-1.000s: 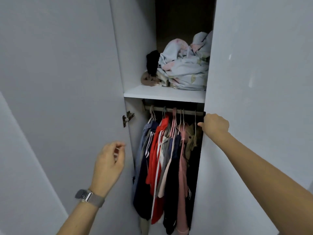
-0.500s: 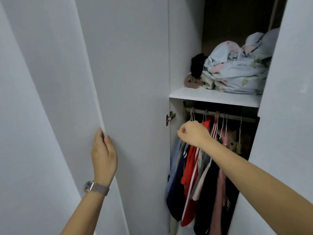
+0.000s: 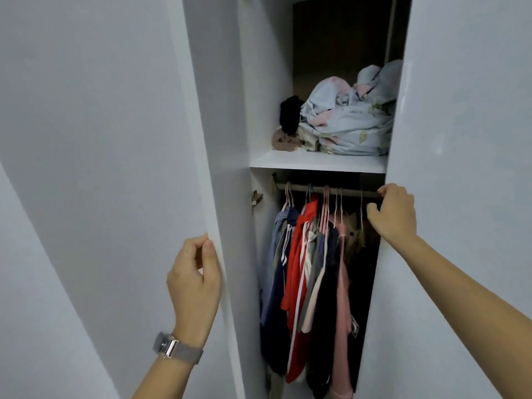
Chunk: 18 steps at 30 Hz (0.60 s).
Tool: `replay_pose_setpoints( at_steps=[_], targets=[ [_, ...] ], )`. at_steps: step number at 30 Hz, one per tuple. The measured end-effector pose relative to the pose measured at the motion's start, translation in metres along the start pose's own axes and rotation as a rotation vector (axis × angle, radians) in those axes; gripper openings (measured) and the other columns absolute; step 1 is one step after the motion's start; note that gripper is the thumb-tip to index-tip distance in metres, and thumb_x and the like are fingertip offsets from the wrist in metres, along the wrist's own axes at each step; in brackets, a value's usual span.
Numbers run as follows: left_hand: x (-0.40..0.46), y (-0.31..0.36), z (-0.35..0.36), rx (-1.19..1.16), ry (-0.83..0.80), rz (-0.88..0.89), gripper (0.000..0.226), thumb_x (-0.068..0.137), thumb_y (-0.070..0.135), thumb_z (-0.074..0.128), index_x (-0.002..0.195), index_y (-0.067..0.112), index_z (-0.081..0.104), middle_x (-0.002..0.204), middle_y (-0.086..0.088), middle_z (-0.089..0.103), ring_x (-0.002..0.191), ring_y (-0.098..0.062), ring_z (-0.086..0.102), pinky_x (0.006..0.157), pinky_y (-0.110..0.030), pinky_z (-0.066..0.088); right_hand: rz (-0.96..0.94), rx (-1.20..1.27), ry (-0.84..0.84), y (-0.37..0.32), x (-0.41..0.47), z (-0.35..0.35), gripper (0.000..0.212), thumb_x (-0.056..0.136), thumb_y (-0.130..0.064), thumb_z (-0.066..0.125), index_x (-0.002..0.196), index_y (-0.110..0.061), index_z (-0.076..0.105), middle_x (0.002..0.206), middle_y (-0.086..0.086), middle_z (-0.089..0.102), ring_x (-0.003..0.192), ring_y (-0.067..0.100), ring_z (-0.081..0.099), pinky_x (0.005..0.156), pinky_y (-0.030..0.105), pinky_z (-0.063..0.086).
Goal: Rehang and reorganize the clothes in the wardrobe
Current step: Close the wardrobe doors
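Several garments (image 3: pixel 311 272) in navy, red, grey, black and pink hang on hangers from a rail (image 3: pixel 319 190) inside the white wardrobe. My left hand (image 3: pixel 194 280) grips the free edge of the left door (image 3: pixel 115 168), fingers curled round it. My right hand (image 3: pixel 393 211) grips the edge of the right door (image 3: pixel 460 168) at rail height, thumb on the front and fingers hidden behind the edge. Neither hand touches the clothes.
A white shelf (image 3: pixel 316 164) above the rail carries a crumpled pale floral bundle (image 3: pixel 348 122), a black item (image 3: pixel 290 113) and a beige one (image 3: pixel 285 141). A door hinge (image 3: pixel 256 200) sits on the left inner wall. The opening between the doors is narrow.
My right hand moved from the hangers at the middle of the rail to the right door's edge. My left hand keeps hold of the left door's edge, which now sits further right in view.
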<state>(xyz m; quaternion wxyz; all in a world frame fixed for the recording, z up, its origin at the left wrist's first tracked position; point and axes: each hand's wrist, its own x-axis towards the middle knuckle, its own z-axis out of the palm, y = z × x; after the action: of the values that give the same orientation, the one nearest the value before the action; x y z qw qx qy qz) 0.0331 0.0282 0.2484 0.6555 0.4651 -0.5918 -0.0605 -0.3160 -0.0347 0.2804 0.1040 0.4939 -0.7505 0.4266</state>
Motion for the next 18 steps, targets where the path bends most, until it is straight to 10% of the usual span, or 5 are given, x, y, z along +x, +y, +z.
replay_pose_setpoints(
  at_steps=[6, 10, 18],
  targets=[
    [-0.021, 0.026, 0.059, -0.17, -0.228, 0.169, 0.017, 0.095, 0.024, 0.049, 0.108, 0.02, 0.06, 0.107, 0.011, 0.057, 0.102, 0.002, 0.055, 0.085, -0.012, 0.047, 0.111, -0.077, -0.018, 0.036, 0.004, -0.026, 0.045, 0.089, -0.01, 0.048, 0.133, -0.001, 0.042, 0.134, 0.023, 0.043, 0.121, 0.042, 0.039, 0.094, 0.048, 0.04],
    [-0.026, 0.037, 0.108, -0.172, -0.377, 0.298, 0.03, 0.098, 0.023, 0.044, 0.122, 0.015, 0.059, 0.143, 0.008, 0.04, 0.132, 0.006, 0.034, 0.108, -0.009, 0.025, 0.114, -0.173, -0.117, 0.063, 0.009, -0.042, 0.053, 0.089, -0.011, 0.047, 0.14, -0.001, 0.036, 0.144, 0.018, 0.036, 0.129, 0.041, 0.036, 0.102, 0.05, 0.038],
    [-0.019, 0.036, 0.208, 0.078, -0.721, 0.494, 0.076, 0.083, -0.021, 0.034, 0.147, 0.017, 0.027, 0.154, 0.006, 0.008, 0.144, -0.013, 0.016, 0.118, -0.036, 0.02, 0.037, -0.326, -0.24, 0.103, 0.017, -0.061, 0.062, 0.088, -0.005, 0.046, 0.146, -0.01, 0.023, 0.153, 0.011, 0.021, 0.139, 0.037, 0.021, 0.102, 0.047, 0.037]
  ],
)
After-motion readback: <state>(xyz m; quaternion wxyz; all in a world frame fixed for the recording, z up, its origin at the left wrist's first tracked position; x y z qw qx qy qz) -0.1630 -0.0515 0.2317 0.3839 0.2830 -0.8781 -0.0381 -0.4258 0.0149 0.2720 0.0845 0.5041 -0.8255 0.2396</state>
